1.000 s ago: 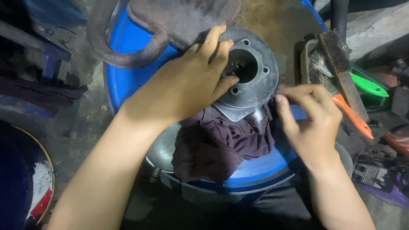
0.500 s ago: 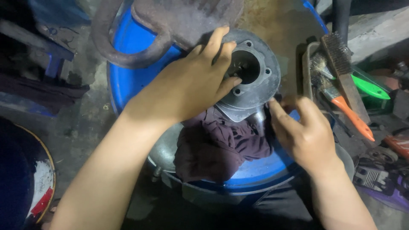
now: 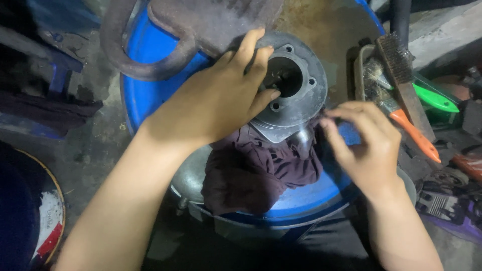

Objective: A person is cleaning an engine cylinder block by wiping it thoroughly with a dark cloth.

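A round grey metal engine part (image 3: 296,95) with a centre bore and bolt holes rests on a dark maroon rag (image 3: 256,170) atop a blue drum (image 3: 150,55). My left hand (image 3: 221,100) lies over the part's left side, fingers curled on its top face and rim, holding it. My right hand (image 3: 364,145) is at the part's right edge, fingertips pinched together against its side; whether they hold something small I cannot tell.
A rusty metal piece with a loop handle (image 3: 165,30) lies at the drum's back. A wire brush (image 3: 401,75), an orange-handled brush (image 3: 411,130) and a green tool (image 3: 434,98) sit at right. A round can (image 3: 35,221) stands lower left.
My right hand has shifted slightly left toward the part's edge and its fingers have drawn together. My left hand has stayed on the part.
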